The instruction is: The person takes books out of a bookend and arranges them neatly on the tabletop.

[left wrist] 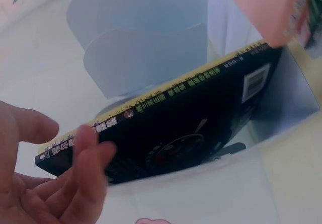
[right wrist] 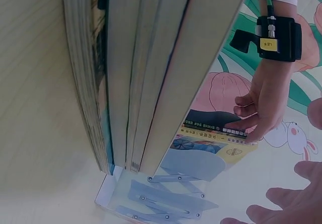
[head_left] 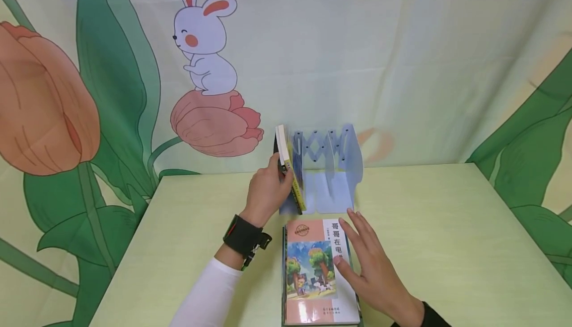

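Note:
My left hand (head_left: 269, 188) pinches two thin upright books, a black-spined book (left wrist: 186, 138) and a yellow-spined book (right wrist: 214, 138), thumb on one side and fingers on the other. They stand at the left end of a pale blue expanding book rack (head_left: 337, 188). In front of the rack lies a stack of books (right wrist: 151, 73), topped by a pink-and-white picture-cover book (head_left: 310, 272). My right hand (head_left: 375, 267) is over the right edge of that top book, its fingers extended and spread, holding nothing.
The rack's upright dividers (left wrist: 146, 58) and crisscross back (head_left: 316, 146) stand close to the printed curtain (head_left: 424, 79) behind the table. Pale yellow-green tabletop (head_left: 447, 228) extends on both sides of the stack.

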Demonstrator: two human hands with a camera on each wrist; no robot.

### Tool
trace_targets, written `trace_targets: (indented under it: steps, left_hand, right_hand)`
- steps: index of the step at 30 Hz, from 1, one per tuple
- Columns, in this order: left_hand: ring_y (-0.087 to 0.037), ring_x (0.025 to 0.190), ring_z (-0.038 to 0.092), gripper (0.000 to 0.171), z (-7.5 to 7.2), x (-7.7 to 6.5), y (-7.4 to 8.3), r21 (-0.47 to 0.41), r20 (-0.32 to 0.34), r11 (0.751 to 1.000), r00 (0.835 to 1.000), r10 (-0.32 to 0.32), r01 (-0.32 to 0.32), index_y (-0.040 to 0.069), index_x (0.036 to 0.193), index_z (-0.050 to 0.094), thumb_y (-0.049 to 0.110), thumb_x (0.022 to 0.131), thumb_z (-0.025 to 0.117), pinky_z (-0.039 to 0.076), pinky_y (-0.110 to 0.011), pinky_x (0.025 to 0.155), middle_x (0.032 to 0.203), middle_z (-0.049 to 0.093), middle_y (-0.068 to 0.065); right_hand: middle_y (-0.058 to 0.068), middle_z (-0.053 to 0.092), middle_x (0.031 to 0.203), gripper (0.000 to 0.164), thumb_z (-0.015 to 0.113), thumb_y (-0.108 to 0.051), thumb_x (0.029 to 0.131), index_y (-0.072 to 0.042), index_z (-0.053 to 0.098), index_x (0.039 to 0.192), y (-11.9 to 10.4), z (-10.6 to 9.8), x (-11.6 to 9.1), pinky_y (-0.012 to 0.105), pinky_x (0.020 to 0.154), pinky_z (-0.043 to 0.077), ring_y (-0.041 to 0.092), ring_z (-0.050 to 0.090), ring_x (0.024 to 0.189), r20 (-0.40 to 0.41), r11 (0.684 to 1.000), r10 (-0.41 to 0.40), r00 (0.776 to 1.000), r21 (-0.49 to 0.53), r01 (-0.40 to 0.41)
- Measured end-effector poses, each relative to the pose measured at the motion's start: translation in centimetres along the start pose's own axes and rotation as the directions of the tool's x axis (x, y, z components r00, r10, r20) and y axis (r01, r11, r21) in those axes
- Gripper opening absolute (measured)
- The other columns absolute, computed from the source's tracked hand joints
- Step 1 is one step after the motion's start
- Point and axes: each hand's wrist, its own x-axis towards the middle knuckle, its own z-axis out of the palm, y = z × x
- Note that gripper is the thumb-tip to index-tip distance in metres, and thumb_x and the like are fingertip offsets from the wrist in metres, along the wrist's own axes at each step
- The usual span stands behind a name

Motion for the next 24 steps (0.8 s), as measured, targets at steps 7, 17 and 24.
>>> trace_targets:
  steps: [7, 17, 24]
  left_hand:
    - [-0.014, 0.038, 0.046, 0.051, 0.9, -0.1, 0.1, -0.053, 0.119, 0.998, 0.992, -0.040, 0.047, -0.006, 0.145, 0.033, 0.021, 0.103, 0.045, 0.029, -0.025, 0.038, 0.058, 0.055, -0.008]
    - [-0.023, 0.050, 0.064, 0.055, 2.2, -0.1, 0.5, -0.085, 0.054, 0.986, 0.989, -0.137, 0.141, -0.003, 0.145, 0.027, 0.015, 0.097, 0.047, 0.038, -0.024, 0.037, 0.082, 0.070, -0.023]
    - [-0.017, 0.040, 0.053, 0.049, 2.4, -0.1, 0.6, -0.095, 0.036, 0.982, 0.986, -0.164, 0.166, -0.003, 0.143, 0.029, 0.013, 0.099, 0.043, 0.034, -0.025, 0.036, 0.075, 0.067, -0.021]
  right_hand:
    - [0.003, 0.021, 0.164, 0.068, 0.062, -0.029, 0.096, -0.024, 0.028, 0.155, 0.0, 0.0, -0.1, 0.058, 0.107, 0.037, 0.025, 0.019, 0.152, 0.007, 1.000, 0.001, 1.000, 0.005, -0.001]
    - [0.002, 0.024, 0.163, 0.065, 0.060, -0.028, 0.097, -0.022, 0.030, 0.155, 0.3, 0.2, -0.2, 0.058, 0.106, 0.039, 0.025, 0.022, 0.150, 0.006, 1.000, 0.006, 1.000, 0.012, -0.006]
    - [0.003, 0.027, 0.162, 0.065, 0.060, -0.027, 0.097, -0.022, 0.030, 0.155, 0.2, 0.2, -0.3, 0.059, 0.107, 0.038, 0.026, 0.024, 0.150, 0.002, 1.000, 0.006, 1.000, 0.019, -0.006]
